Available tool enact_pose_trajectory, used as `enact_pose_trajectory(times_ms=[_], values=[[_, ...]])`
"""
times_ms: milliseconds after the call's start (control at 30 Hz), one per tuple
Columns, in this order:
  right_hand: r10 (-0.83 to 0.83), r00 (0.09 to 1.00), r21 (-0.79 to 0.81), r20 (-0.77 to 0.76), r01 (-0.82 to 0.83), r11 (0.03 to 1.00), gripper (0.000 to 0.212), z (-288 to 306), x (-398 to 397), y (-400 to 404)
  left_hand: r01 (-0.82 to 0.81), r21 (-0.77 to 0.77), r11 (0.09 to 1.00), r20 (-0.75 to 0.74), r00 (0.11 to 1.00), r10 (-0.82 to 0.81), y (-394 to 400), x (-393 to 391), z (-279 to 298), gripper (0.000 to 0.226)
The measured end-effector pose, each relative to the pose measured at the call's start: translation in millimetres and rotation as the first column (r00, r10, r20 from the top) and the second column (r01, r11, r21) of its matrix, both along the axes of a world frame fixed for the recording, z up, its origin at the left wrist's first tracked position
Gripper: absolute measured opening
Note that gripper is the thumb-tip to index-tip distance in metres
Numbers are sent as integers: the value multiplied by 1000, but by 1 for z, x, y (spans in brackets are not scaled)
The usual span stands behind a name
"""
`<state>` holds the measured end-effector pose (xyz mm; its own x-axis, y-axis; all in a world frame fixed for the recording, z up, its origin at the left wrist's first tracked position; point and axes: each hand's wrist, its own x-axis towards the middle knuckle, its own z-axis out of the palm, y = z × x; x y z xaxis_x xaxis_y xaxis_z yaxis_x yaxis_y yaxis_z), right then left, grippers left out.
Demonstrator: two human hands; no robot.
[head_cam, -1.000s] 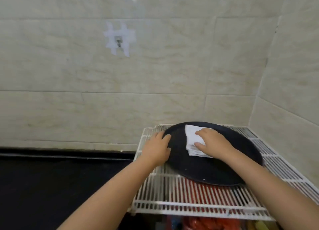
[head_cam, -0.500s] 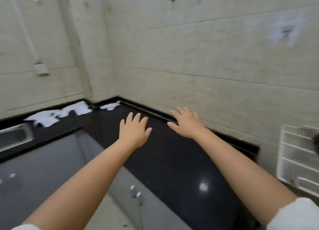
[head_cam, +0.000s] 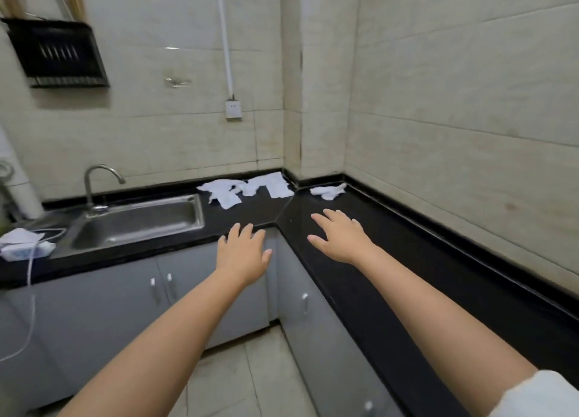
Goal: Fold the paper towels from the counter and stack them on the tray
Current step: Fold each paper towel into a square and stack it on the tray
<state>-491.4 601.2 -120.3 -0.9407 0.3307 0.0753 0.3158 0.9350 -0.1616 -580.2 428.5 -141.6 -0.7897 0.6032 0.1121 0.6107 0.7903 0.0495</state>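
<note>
Black L-shaped surface wraps the corner, steel sink set in it at left. I see crumpled paper towels lying in the far corner, one smaller towel apart to their right. Left hand hovers at the surface's inner edge, grip released, fingers spread, holding nothing. Right hand is over the surface, released too. Towels lie well ahead of both, untouched.
</note>
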Motion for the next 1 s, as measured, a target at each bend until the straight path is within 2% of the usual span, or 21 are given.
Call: enact_pose_trajectory(times_ms=[300, 467, 567, 733, 1000], values=[[43, 998, 49, -52, -40, 998, 56, 27, -212, 93, -96, 25, 995, -86, 992, 97, 58, -211, 25, 48], [24, 999, 52, -22, -23, 998, 55, 9, -296, 136, -117, 8, 993, -90, 989, 117, 88, -304, 12, 45], [-28, 1000, 44, -10, 28, 999, 53, -10, -342, 169, -64, 14, 998, -66, 996, 65, 126, -363, 2, 48], [-183, 982, 11, 48, 183, 983, 51, -48, -413, 229, 117, -4, 993, -30, 993, -117, 204, -459, -21, 47], [-453, 861, -86, 229, 482, 872, 54, -100, -498, 314, 395, -96, 914, 136, 915, -381, 321, -586, -69, 50]])
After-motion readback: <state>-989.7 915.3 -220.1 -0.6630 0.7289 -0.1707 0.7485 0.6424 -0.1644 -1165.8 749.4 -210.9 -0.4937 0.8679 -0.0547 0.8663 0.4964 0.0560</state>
